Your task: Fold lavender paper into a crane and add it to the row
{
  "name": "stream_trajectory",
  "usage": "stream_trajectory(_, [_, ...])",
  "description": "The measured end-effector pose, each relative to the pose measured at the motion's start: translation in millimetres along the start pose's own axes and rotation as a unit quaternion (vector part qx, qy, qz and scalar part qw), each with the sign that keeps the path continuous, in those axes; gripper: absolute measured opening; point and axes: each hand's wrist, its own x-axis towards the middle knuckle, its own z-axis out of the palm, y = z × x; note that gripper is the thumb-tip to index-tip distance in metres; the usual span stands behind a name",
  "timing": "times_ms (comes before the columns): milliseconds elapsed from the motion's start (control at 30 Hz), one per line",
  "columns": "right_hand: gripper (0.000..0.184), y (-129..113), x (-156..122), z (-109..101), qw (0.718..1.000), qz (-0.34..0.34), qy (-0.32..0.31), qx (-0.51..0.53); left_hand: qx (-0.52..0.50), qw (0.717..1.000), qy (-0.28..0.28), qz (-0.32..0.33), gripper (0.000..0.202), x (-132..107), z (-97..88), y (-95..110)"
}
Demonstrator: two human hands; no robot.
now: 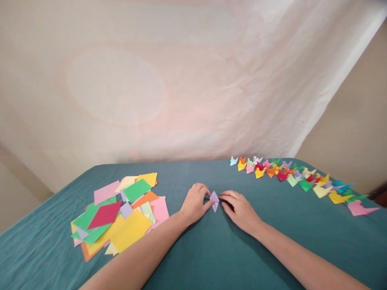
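A small lilac origami paper, folded into a narrow diamond with a crease down its middle, lies on the teal cloth between my hands. My left hand is at its left side; the thumb presses on the paper's edge and the index finger curls in just above, holding it against the table. On the other side, my right hand has its fingers bent and its thumb apart from them. Its fingertips are close to the paper's right edge; whether they touch it I cannot tell.
To the left lies a loose pile of coloured paper sheets. Several folded paper birds stand in rows along the table's right side, back to front. A pale curtain hangs behind the cloth-covered table.
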Motion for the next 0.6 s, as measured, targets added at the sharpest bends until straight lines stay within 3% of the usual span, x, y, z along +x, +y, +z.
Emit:
stream_trajectory(300, [0.018, -3, 1, 4, 0.999, 0.029, 0.0, 0.044, -0.102, 0.995, 0.004, -0.001, 0.005, 4, 1.5, -1])
stream_trajectory(600, [0.019, -6, 4, -4, 0.972, 0.088, 0.008, 0.216, -0.242, 0.97, -0.016, -0.027, 0.007, 3, -2.3, 10])
